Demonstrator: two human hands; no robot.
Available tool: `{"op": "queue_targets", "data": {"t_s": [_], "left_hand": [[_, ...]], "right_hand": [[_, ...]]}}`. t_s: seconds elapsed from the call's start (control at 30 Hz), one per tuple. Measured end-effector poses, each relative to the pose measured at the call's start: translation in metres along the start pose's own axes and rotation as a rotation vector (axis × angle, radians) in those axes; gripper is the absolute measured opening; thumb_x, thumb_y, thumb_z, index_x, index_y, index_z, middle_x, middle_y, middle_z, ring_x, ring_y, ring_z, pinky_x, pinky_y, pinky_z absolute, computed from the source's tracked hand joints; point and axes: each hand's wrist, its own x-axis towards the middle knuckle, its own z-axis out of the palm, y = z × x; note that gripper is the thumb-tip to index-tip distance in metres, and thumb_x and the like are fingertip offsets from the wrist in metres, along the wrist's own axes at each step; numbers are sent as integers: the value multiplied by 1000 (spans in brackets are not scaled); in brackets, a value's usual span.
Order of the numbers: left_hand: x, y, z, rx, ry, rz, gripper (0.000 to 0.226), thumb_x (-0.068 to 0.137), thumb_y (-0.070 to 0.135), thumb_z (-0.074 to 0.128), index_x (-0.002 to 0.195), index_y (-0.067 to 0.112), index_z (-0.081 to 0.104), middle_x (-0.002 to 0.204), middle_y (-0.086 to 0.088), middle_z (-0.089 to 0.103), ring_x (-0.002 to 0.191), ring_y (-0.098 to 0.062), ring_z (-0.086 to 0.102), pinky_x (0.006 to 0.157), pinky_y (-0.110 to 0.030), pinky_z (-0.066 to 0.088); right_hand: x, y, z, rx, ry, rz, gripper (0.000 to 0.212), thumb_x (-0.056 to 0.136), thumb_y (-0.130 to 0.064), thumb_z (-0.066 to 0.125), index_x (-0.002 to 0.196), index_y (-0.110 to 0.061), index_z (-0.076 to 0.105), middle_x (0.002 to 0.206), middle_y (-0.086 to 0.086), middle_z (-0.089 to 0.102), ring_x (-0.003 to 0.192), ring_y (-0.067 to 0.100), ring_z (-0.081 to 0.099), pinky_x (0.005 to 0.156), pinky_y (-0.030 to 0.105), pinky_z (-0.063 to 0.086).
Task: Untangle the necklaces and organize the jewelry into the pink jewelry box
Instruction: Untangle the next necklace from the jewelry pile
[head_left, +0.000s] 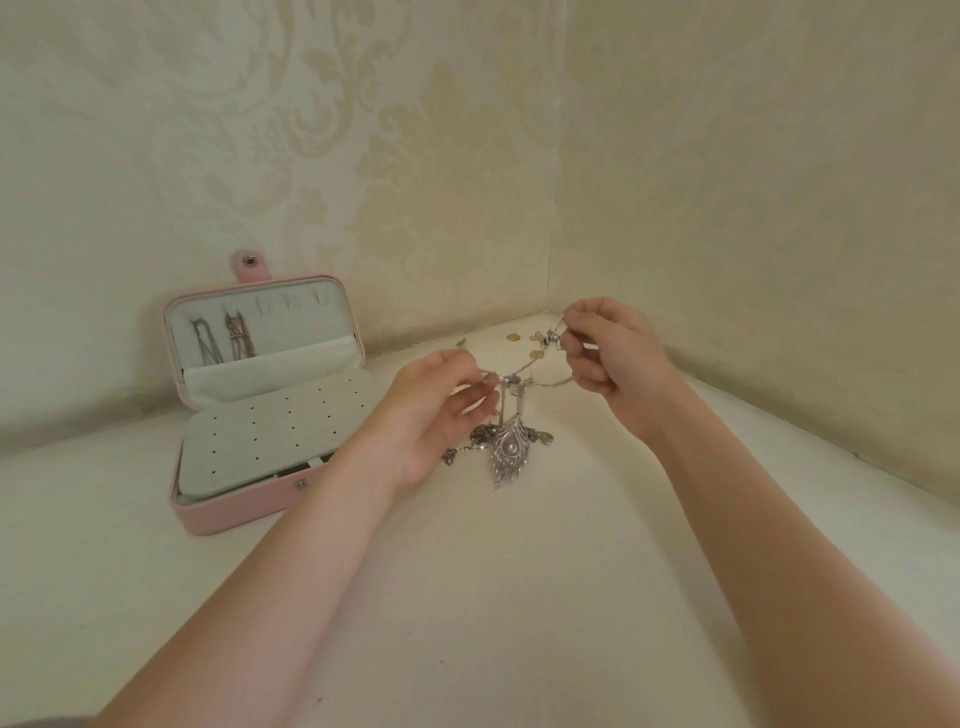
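Above the white table, my left hand (436, 410) and my right hand (608, 353) each pinch the thin chain of a necklace (540, 382) stretched between them. A silver feather pendant (506, 457) hangs from that chain down to the table. A heap of tangled dark chains (483, 439) lies beside the pendant. The pink jewelry box (249, 499) stands open at the left, with two necklaces (223, 335) hung in its lid and a pale panel with holes in its base.
Small gold pieces (513, 336) lie on the table near the corner behind my hands. Patterned cream walls (467, 182) close in the table at the back and right. The white tabletop (493, 597) stretches toward me between my forearms.
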Motion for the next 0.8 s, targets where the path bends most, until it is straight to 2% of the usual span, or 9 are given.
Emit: {"op": "queue_targets", "data": {"t_s": [0.1, 0.2, 0.3, 0.37, 0.43, 0.53, 0.63, 0.7, 0.8], "left_hand": [[-1, 4, 0, -250, -17, -73, 20, 85, -6, 49, 70, 8, 48, 59, -6, 52, 56, -15, 52, 61, -24, 54], [-2, 6, 0, -199, -58, -117, 17, 85, -3, 47, 75, 11, 47, 59, -3, 44, 46, -12, 45, 50, -20, 49], [-4, 3, 2, 150, -85, -81, 20, 85, -8, 48, 82, 12, 52, 60, -1, 41, 40, -8, 42, 49, -20, 45], [-5, -3, 3, 511, -66, 18, 23, 83, -8, 51, 83, 14, 55, 60, 1, 48, 45, -10, 44, 52, -21, 41], [-5, -6, 2, 685, -12, 100, 21, 82, -4, 54, 82, 17, 56, 63, 3, 52, 51, -11, 47, 56, -23, 41], [-2, -5, -2, 587, 106, 154, 16, 84, -2, 53, 84, 15, 56, 64, 1, 50, 50, -10, 47, 60, -25, 44], [0, -6, -2, 515, 128, 168, 13, 86, 2, 56, 86, 15, 56, 69, 0, 49, 46, -7, 46, 59, -25, 43], [-1, -4, 0, 363, 114, 130, 13, 87, 2, 56, 86, 14, 56, 68, 0, 48, 46, -8, 44, 58, -24, 45], [0, 5, 0, 17, 101, 108, 16, 88, -4, 52, 83, 11, 53, 57, 2, 44, 44, -6, 42, 52, -20, 47]], "right_hand": [[0, 1, 0, -29, 3, 21, 18, 93, -1, 42, 80, -13, 47, 51, 0, 46, 32, 7, 24, 39, 18, 13], [1, 3, -1, -61, 59, 34, 17, 93, -3, 44, 81, -14, 47, 55, 2, 46, 31, 7, 28, 38, 17, 18], [1, 2, -2, -96, 165, -13, 16, 94, -4, 44, 83, -14, 46, 58, 1, 46, 32, 7, 37, 37, 16, 27], [2, 3, -1, -111, 199, -60, 16, 94, -2, 42, 83, -13, 45, 58, 2, 44, 33, 8, 41, 38, 18, 35], [2, 4, 1, -123, 210, -90, 16, 94, -1, 41, 84, -13, 45, 58, 2, 44, 35, 7, 45, 41, 18, 41], [2, 3, -2, -128, 240, -91, 19, 93, -1, 41, 81, -16, 45, 58, 1, 47, 36, 6, 46, 38, 16, 34], [2, 0, -4, -164, 236, -68, 20, 91, -2, 44, 78, -17, 46, 58, 1, 48, 32, 5, 37, 36, 13, 26], [2, 0, -4, -291, 160, -71, 17, 88, -2, 47, 77, -15, 50, 55, 2, 48, 30, 5, 33, 35, 14, 25], [-1, 3, -6, -581, -80, -16, 12, 83, -6, 54, 77, -15, 56, 55, -1, 50, 37, 7, 35, 40, 17, 26]]}}
